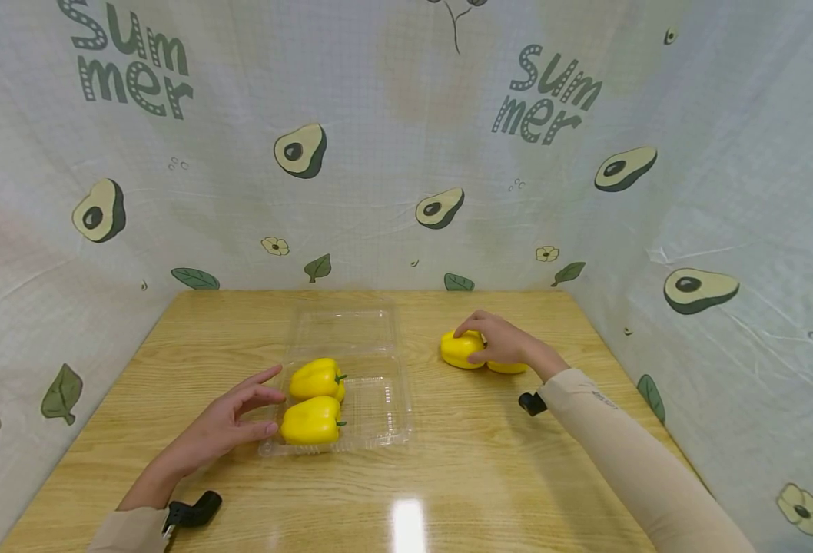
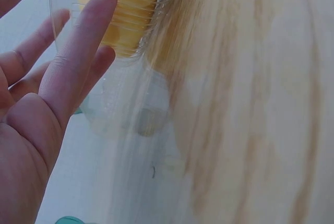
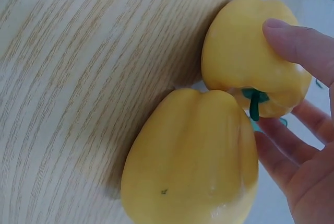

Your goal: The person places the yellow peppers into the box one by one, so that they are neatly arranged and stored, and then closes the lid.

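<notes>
Two yellow bell peppers (image 1: 315, 379) with green stems lie in the left half of a clear plastic clamshell box (image 1: 372, 442), whose lid (image 1: 344, 329) is folded back. My left hand (image 1: 237, 415) is at the box's left side, thumb and fingers spread and holding nothing. To the right of the box, my right hand (image 1: 503, 338) grips a yellow bell pepper (image 3: 245, 46) on the table, its thumb on one side and fingers round the other. Beside that pepper lies another yellow bell pepper (image 3: 190, 166), partly hidden behind the hand in the head view.
The wooden table (image 1: 462, 453) carries the box and the peppers. A patterned cloth (image 1: 372, 200) with avocados and leaves hangs around its back and sides. A black wrist device (image 1: 195, 511) is strapped on the left arm, another black device (image 1: 532, 403) on the right.
</notes>
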Demonstrator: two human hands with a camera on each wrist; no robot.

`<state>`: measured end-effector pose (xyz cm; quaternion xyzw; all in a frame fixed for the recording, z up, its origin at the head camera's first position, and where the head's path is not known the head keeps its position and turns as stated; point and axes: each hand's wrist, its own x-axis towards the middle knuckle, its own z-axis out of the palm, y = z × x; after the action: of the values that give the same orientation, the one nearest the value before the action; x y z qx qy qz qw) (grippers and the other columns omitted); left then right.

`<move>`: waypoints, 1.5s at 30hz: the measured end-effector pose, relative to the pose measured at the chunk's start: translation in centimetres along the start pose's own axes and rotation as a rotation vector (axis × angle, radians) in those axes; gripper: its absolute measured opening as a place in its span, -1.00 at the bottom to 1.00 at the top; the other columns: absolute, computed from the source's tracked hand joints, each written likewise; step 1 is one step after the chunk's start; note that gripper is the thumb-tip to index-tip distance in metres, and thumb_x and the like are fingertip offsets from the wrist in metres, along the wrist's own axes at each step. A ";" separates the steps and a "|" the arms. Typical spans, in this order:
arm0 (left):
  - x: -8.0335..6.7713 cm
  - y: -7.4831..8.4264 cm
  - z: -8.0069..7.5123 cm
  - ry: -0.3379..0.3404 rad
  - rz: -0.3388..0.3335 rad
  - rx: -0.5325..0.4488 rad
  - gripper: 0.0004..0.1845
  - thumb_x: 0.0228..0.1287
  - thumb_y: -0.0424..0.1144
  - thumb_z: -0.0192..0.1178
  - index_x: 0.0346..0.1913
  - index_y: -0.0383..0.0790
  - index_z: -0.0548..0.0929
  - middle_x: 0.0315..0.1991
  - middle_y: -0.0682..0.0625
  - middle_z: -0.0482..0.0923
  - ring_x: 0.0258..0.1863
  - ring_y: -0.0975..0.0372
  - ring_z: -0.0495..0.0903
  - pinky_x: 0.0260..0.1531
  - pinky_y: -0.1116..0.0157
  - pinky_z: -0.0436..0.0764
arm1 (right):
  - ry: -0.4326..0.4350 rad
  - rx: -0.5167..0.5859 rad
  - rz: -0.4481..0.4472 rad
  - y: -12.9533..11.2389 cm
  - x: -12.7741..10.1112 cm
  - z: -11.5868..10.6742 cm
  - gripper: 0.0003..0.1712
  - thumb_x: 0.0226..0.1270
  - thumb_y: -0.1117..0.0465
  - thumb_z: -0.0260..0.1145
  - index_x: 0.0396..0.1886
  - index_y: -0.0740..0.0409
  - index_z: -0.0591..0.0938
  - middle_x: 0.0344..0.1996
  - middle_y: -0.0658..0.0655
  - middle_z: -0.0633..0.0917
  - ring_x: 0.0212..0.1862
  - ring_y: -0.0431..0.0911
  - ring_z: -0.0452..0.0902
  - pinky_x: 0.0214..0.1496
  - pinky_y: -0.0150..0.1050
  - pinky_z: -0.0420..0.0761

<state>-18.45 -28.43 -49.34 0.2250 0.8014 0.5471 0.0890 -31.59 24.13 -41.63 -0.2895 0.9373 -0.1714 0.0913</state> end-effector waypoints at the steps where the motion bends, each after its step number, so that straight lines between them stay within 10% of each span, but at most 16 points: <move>1: 0.0 0.0 0.0 0.000 0.000 -0.001 -0.60 0.47 -0.30 0.38 0.29 -0.20 0.61 0.73 -0.18 -0.06 0.32 0.64 0.40 0.17 0.44 0.60 | 0.001 -0.004 -0.001 0.0 0.0 0.0 -0.49 0.37 0.22 0.56 0.29 0.08 0.68 0.28 0.23 0.55 0.29 0.18 0.49 0.40 0.20 0.51; 25: 0.0 0.1 0.1 0.002 0.005 0.003 -0.60 0.47 -0.30 0.38 0.29 -0.21 0.61 0.73 -0.18 -0.05 0.32 0.63 0.41 0.17 0.44 0.60 | 0.073 -0.025 -0.044 -3.1 -0.5 -1.0 -0.50 0.36 0.19 0.58 0.27 0.04 0.70 0.23 0.15 0.59 0.19 0.06 0.53 0.26 0.07 0.61; 45: 0.0 0.2 0.1 0.006 0.004 0.016 -0.61 0.47 -0.29 0.38 0.28 -0.18 0.62 0.73 -0.17 -0.03 0.32 0.63 0.40 0.19 0.42 0.60 | 0.110 -0.051 -0.255 -9.5 0.0 -1.9 -0.48 0.31 0.19 0.62 0.24 0.05 0.70 0.24 0.12 0.60 0.25 0.05 0.54 0.34 0.03 0.59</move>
<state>-18.39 -28.31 -49.20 0.2257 0.8055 0.5414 0.0837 -27.22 17.25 -36.35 -0.3987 0.9005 -0.1735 0.0099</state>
